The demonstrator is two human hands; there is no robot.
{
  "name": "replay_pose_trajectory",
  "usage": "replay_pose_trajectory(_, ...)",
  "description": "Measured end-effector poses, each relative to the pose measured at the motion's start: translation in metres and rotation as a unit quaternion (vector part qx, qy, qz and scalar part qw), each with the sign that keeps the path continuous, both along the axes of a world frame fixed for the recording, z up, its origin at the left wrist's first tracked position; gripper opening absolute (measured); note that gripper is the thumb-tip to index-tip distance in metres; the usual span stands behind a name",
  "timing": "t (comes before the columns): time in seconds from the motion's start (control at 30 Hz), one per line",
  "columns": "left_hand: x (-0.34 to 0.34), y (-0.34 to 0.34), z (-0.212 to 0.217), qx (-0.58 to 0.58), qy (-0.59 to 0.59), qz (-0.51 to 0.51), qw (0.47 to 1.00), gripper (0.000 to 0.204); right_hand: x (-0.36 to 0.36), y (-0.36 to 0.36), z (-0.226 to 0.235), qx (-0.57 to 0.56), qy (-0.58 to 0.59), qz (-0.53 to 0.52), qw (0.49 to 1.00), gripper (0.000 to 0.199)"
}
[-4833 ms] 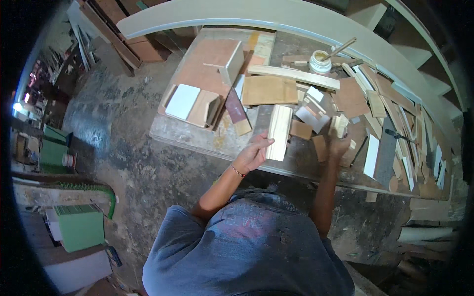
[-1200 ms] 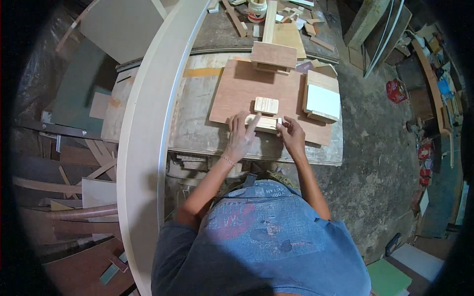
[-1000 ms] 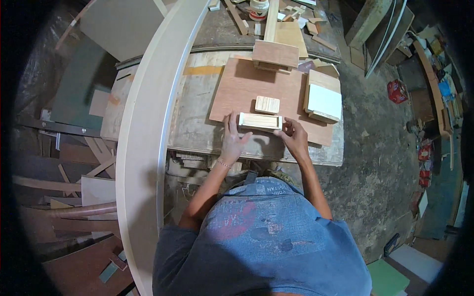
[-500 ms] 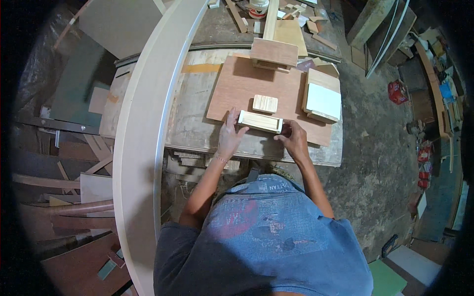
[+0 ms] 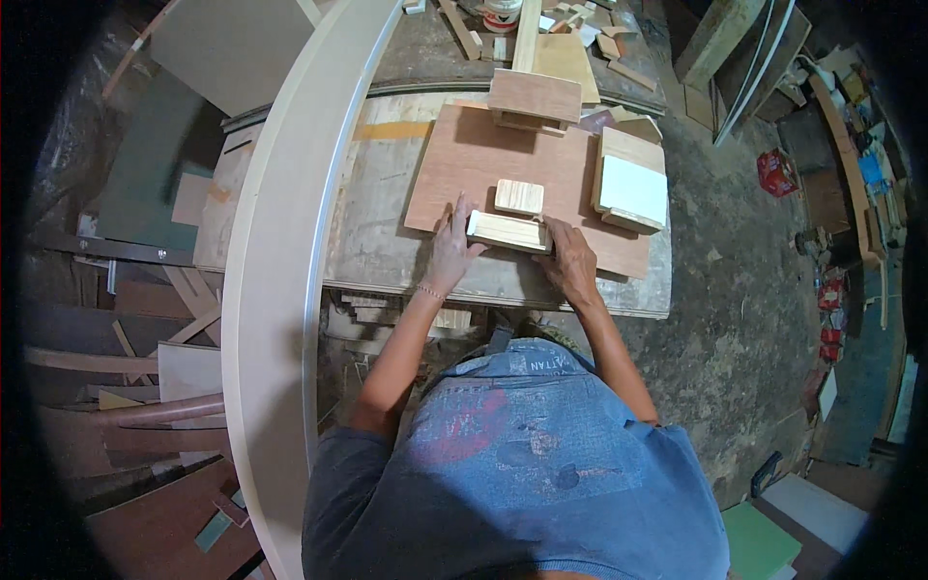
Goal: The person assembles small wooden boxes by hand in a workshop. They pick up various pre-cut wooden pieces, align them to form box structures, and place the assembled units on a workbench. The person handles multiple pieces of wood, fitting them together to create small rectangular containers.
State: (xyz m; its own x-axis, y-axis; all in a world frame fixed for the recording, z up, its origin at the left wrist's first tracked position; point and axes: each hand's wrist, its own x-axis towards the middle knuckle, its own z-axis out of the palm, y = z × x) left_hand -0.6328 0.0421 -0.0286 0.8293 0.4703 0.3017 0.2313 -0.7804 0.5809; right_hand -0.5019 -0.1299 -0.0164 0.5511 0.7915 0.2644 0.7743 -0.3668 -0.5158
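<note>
A small, shallow pale-wood box [image 5: 509,232] lies crosswise near the front edge of a reddish plywood sheet [image 5: 454,159]. My left hand [image 5: 450,247] holds its left end, with the fingers along the end and the thumb on the near side. Around the right end, my right hand [image 5: 572,263] is closed, its fingers covering that corner. Just beyond the box sits a small striped wooden block [image 5: 519,197] with rounded corners. Farther back on the sheet stands a wooden piece with a flat reddish top [image 5: 535,94].
To the right, a stack of wood pieces carries a white panel [image 5: 633,191]. A long pale curved board [image 5: 275,251] runs along my left side. Offcuts [image 5: 609,43] and a white tub [image 5: 502,15] lie at the back. A red package [image 5: 776,172] is on the floor.
The box has tipped, so more of one long side shows and less of its inside. My right hand has shifted from its corner to wrap farther over the right end.
</note>
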Motion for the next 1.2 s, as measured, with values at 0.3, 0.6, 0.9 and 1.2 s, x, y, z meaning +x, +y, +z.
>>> replay_pose_trajectory(0.3,-0.002,0.005,-0.006,-0.046,0.006,-0.017,0.999,0.097,0.0,0.0,-0.002,0.002,-0.018,0.001,1.0,0.068)
replay_pose_trajectory(0.6,-0.019,0.015,0.018,-0.028,0.04,-0.043,0.998,0.072,0.005,-0.012,0.028,0.062,0.161,-0.008,0.985,0.054)
replay_pose_trajectory(0.9,0.03,0.039,0.058,-0.179,0.06,-0.038,0.981,0.033,0.042,0.034,-0.005,0.139,0.3,-0.125,0.935,0.04)
replay_pose_trajectory(1.2,0.066,0.042,0.05,-0.139,0.117,-0.051,0.982,0.035,0.049,0.056,-0.002,0.085,0.287,-0.125,0.946,0.041)
